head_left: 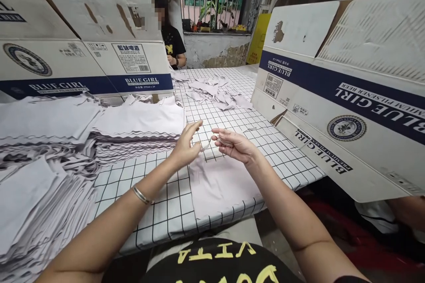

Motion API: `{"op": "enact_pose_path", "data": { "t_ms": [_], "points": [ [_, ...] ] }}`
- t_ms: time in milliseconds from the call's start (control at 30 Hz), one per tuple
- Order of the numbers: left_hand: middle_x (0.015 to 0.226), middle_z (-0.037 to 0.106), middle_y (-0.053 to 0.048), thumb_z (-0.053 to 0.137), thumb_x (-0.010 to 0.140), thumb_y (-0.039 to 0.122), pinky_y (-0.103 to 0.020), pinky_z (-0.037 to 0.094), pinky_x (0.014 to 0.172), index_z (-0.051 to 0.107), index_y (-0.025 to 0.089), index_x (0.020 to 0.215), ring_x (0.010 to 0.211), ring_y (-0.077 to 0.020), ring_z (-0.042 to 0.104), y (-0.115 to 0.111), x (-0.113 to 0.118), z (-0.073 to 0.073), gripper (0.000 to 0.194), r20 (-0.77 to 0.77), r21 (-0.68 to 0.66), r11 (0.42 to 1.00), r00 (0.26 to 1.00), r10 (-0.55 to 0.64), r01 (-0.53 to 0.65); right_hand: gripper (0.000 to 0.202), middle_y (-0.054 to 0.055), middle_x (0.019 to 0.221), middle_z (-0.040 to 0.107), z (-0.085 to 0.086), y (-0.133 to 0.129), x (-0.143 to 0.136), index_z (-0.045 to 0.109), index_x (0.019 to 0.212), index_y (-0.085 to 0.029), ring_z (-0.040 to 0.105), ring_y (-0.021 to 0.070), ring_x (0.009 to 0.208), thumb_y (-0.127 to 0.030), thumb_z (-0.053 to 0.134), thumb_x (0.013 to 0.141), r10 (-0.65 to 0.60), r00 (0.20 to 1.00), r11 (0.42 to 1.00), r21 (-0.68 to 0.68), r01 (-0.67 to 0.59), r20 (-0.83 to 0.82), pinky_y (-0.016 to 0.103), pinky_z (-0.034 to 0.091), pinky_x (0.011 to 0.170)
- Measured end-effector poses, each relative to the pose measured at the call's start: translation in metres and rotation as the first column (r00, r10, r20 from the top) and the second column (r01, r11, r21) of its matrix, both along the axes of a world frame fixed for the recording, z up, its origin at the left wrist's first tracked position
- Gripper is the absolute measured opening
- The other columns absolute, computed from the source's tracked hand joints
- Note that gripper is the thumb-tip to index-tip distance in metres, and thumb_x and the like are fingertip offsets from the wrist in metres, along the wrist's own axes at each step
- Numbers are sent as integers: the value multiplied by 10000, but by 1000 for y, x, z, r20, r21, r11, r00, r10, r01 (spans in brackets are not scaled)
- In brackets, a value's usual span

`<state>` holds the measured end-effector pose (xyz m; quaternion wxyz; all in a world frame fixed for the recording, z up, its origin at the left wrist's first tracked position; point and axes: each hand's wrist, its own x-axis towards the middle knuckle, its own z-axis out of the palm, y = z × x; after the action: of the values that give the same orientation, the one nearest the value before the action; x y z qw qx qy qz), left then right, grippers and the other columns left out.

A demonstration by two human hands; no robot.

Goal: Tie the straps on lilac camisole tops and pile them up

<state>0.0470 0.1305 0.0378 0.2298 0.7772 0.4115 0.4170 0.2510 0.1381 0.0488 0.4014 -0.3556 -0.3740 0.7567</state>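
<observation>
My left hand [188, 145] is raised above the table, its fingers stretched and apart, with the thumb close to a small pale, pointed sliver [206, 145]. Facing it, my right hand [238, 146] has its fingers curled around a small, thin thing with a metallic look; most of it is hidden in the palm, so its kind cannot be made out. Beneath both hands, a pale lilac cloth piece [222, 185] lies flat at the table's front edge. To the left are stacks of similar cut cloth pieces [139, 117], their edges wavy.
A black-and-white checked cloth covers the table [149, 212]. Loose fabric scraps [219, 90] lie toward the far end. Blue Girl beer cartons stand at the left [99, 59] and right [348, 93]. Across the table sits another person [174, 44], partly behind the left carton.
</observation>
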Motion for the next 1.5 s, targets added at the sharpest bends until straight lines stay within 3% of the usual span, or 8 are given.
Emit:
{"op": "enact_pose_path", "data": {
  "t_ms": [133,233,333,533,700,900,1100,1500],
  "points": [
    [1316,546,-129,627,685,221,-377,438,958,509,191,1345,1172,-276,531,14,-14,-26,672,-247,-276,955,952,-182,111,298,33,886,670,12,-13,8,658,1013,-187,600,105,706,-276,743,741,-4,976,973,227,-47,217,232,488,613],
    [1102,644,-80,650,702,271,-325,471,865,673,211,1147,1009,-244,600,16,-12,-39,449,-391,-348,935,896,-208,65,268,48,903,668,33,-31,15,672,989,-179,606,140,782,-324,719,768,16,884,856,451,-254,467,287,501,706],
    [888,643,-49,564,772,227,-274,464,766,762,214,906,846,-188,608,16,-11,-46,240,-396,-329,944,912,-108,-30,440,50,997,665,46,-42,21,621,1163,-226,612,182,930,-353,730,756,111,736,736,442,-513,668,337,488,838],
    [773,581,-29,533,831,306,-269,438,721,774,226,939,750,-159,574,13,-14,-56,276,-219,-306,947,975,29,-97,361,57,789,651,-8,-17,-5,662,811,-157,592,161,734,-515,619,803,-35,672,919,288,-269,740,308,470,698],
    [742,580,-14,493,836,273,-257,445,732,764,249,980,748,-147,575,10,-16,-64,308,-155,-286,953,986,55,-98,408,2,625,585,-48,-4,-44,625,678,-145,472,92,548,-536,739,662,78,819,979,110,-170,569,253,371,544],
    [872,701,-29,517,815,267,-265,474,806,771,223,945,836,-161,628,15,-18,-71,289,-40,-353,931,996,81,-89,352,-14,597,588,-44,-9,-42,609,672,-141,499,84,558,-396,835,584,171,914,985,-30,-172,367,248,385,579],
    [1010,738,-45,516,810,295,-271,501,788,772,170,869,889,-194,657,17,-19,-71,291,51,-426,900,990,128,-94,279,60,735,696,-37,-28,-5,642,794,-116,505,68,558,-356,766,723,444,826,894,-115,-433,346,205,321,500],
    [1016,742,-27,570,787,352,-230,484,689,772,164,889,833,-192,656,18,-20,-72,294,19,-471,866,980,200,-168,284,82,768,721,-40,-63,44,704,875,-78,496,34,500,-246,803,668,531,785,839,-329,-433,320,156,350,456]
  ]
}}
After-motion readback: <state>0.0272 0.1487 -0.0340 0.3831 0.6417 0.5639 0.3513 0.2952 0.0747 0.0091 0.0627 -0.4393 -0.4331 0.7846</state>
